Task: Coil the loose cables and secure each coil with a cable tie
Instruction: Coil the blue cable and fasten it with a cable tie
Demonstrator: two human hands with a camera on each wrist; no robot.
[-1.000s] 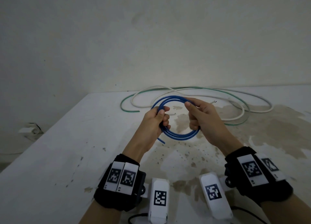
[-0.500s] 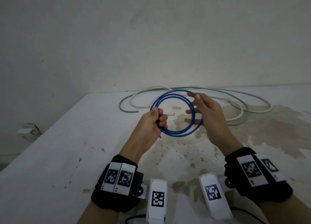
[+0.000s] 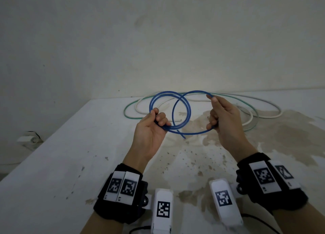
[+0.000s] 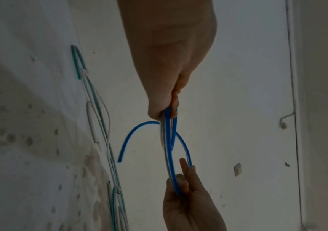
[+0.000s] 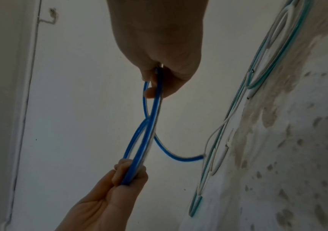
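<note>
Both hands are holding the blue cable [image 3: 170, 110] in the air above the desk [image 3: 52, 163]. The left hand [image 3: 151, 128] is gripping the gathered loops at their lower left, fingers curled round the strands. The right hand [image 3: 223, 117] is clamped on one wider loop, pulled out to the right of the coil, with thumb and fingertips pinching it at the top and the lower fingers curling round it below. A short free end of the cable is hanging down between the hands, pointing at the desk.

Beyond the blue cable, toward the wall [image 3: 158, 40], a white cable [image 3: 274, 116] and a green cable [image 3: 131, 117] are lying loose on the desk in wide, overlapping curves. Nearer than the blue cable, at the desk's front edge, each wrist is wearing a black band [image 3: 121, 198] carrying white tags printed with black square-pattern codes; no letters or brand names are readable on them. Brown stains are spreading over the desk below and to the right of the blue cable.
</note>
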